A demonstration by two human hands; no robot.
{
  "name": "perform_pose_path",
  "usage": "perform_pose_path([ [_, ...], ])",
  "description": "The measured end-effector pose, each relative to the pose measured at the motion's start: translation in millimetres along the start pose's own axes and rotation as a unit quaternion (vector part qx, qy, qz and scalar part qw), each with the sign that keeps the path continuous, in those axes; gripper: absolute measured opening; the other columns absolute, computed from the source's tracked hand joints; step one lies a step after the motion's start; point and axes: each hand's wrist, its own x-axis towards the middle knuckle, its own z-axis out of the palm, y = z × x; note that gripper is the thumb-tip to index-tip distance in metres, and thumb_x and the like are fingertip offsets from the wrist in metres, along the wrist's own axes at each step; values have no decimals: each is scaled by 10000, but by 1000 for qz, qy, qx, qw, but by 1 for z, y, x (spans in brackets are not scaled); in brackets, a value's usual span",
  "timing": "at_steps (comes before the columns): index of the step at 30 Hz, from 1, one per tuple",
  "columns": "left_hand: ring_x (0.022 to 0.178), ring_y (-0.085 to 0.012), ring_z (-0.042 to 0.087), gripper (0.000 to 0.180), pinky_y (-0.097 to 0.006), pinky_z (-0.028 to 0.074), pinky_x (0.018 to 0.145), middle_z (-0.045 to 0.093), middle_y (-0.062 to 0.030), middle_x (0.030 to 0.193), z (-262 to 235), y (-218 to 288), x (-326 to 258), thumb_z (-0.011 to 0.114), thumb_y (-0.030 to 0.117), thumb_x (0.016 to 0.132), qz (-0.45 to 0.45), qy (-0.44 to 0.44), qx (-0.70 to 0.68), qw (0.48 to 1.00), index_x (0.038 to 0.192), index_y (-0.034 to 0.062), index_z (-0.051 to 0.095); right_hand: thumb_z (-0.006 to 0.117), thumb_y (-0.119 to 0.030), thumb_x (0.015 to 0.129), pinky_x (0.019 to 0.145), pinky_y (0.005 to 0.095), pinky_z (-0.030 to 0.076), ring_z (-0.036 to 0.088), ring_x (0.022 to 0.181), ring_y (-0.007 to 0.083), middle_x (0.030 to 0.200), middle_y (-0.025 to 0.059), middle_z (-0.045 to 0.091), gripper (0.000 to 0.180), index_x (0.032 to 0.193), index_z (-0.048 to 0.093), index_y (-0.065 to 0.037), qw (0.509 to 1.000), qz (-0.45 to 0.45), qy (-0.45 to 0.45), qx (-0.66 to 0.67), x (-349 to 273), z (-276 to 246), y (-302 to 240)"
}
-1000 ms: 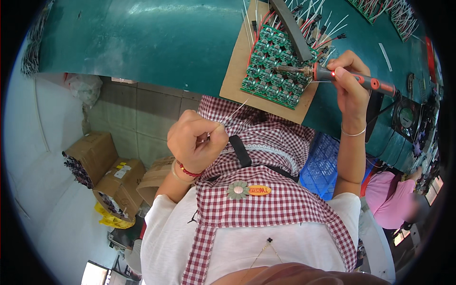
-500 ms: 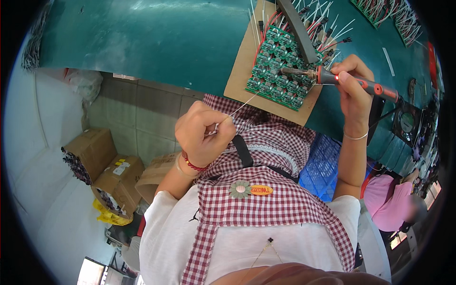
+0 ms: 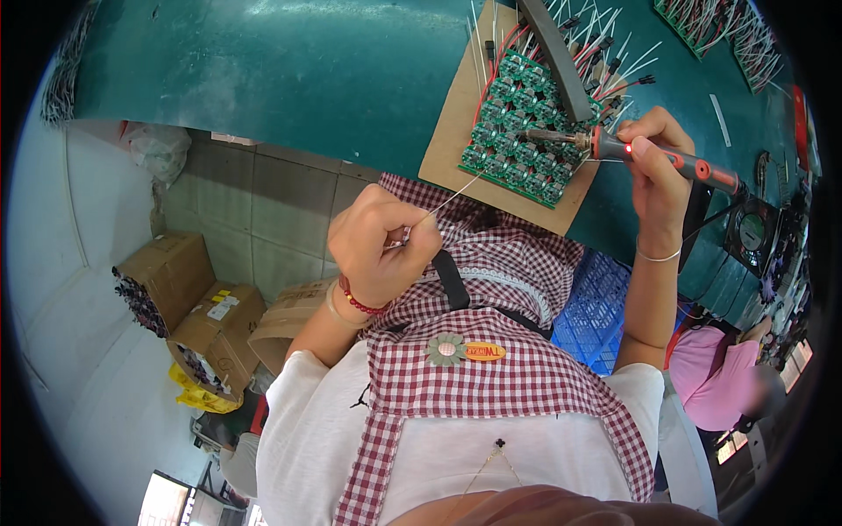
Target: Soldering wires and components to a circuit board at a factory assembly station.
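My right hand [image 3: 660, 167] grips a soldering iron [image 3: 675, 160] with a dark and red handle. Its metal tip lies over a panel of small green circuit boards [image 3: 517, 131]. Pinched between thumb and fingers of my left hand [image 3: 381, 241] is a thin strand of solder wire [image 3: 456, 194], whose far end reaches toward the panel's near edge. Whether wire and iron tip touch cannot be made out. The panel rests on a brown board [image 3: 441, 160], and a dark grey curved bar [image 3: 561, 61] lies across it. Red, white and black wires [image 3: 605, 66] stick out at its far side.
The green table [image 3: 263, 79] carries more wired boards [image 3: 737, 39] at the far right, a white strip [image 3: 720, 120] and a black fan-like device [image 3: 752, 230]. A blue crate [image 3: 596, 307] is below the edge. Cardboard boxes [image 3: 224, 324] stand left; a person in pink [image 3: 715, 377] is at right.
The panel, brown board and bar appear slightly further right and lower in the picture. Both hands show a similar small shift, keeping their holds on the wire and the iron.
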Motion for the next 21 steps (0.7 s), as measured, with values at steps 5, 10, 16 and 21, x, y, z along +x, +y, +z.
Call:
perform_pose_path([
  [5, 509, -93, 354, 207, -234, 265, 455, 442, -8, 595, -7, 9, 1, 599, -133, 649, -21, 16, -10, 1000, 764, 28, 536, 623, -126, 782, 454, 198, 211, 326, 480, 13, 634, -19, 496, 136, 786, 609, 9, 999, -22, 39, 10, 1, 4, -3],
  [10, 457, -89, 382, 214, -233, 291, 411, 488, -5, 588, -10, 1, 1, 683, -77, 622, -16, 34, 11, 999, 745, 67, 581, 641, -142, 788, 449, 196, 208, 330, 477, 12, 628, -23, 490, 153, 803, 619, 9, 1000, -14, -5, -7, 9, 11, -4],
  [16, 487, -89, 361, 208, -234, 278, 433, 466, -6, 597, -7, -3, -1, 639, -104, 640, -14, 30, 8, 999, 751, 51, 557, 638, -134, 789, 447, 200, 208, 335, 473, 12, 617, -29, 481, 150, 813, 626, 13, 1000, -1, -11, -11, 14, 18, -4],
  [21, 455, -95, 381, 212, -235, 295, 414, 489, -7, 589, -7, -4, 2, 691, -69, 632, -28, 37, 16, 999, 743, 72, 577, 637, -133, 786, 454, 203, 213, 338, 474, 15, 620, -27, 484, 149, 802, 620, 14, 1000, -2, -2, -15, 12, 20, -4],
])
